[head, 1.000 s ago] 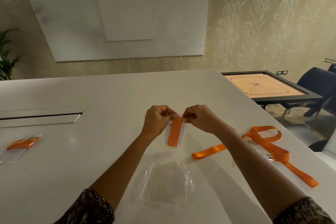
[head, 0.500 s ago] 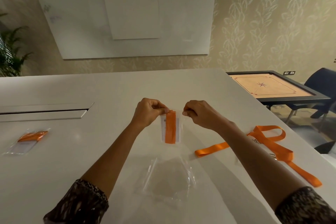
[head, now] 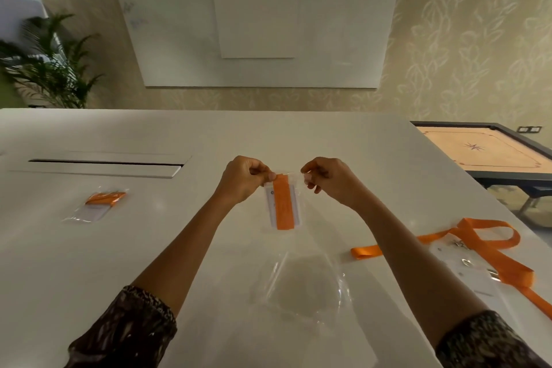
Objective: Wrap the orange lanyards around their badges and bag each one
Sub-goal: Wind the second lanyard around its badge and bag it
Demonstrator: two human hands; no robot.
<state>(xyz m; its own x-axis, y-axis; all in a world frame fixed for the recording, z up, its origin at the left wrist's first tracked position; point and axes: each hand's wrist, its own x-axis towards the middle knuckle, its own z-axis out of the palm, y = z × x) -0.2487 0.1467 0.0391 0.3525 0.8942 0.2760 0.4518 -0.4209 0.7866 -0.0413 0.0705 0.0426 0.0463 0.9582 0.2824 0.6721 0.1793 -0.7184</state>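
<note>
Left hand point(head: 243, 181), right hand point(head: 333, 181): fingers pinch top corners of clear bag point(head: 283, 203) holding lanyard-wrapped badge point(head: 282, 206), above tabletop point(head: 209, 134) centre. Badge print illegible. Loose lanyards point(head: 484, 243) near right edge.

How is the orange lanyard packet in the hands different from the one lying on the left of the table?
The held packet hangs upright between the left hand and right hand; the finished packet lies flat, untouched. The held one's orange band runs lengthwise; the finished one's sits bunched at one end. Both are clear bags holding a badge with orange lanyard.
</note>
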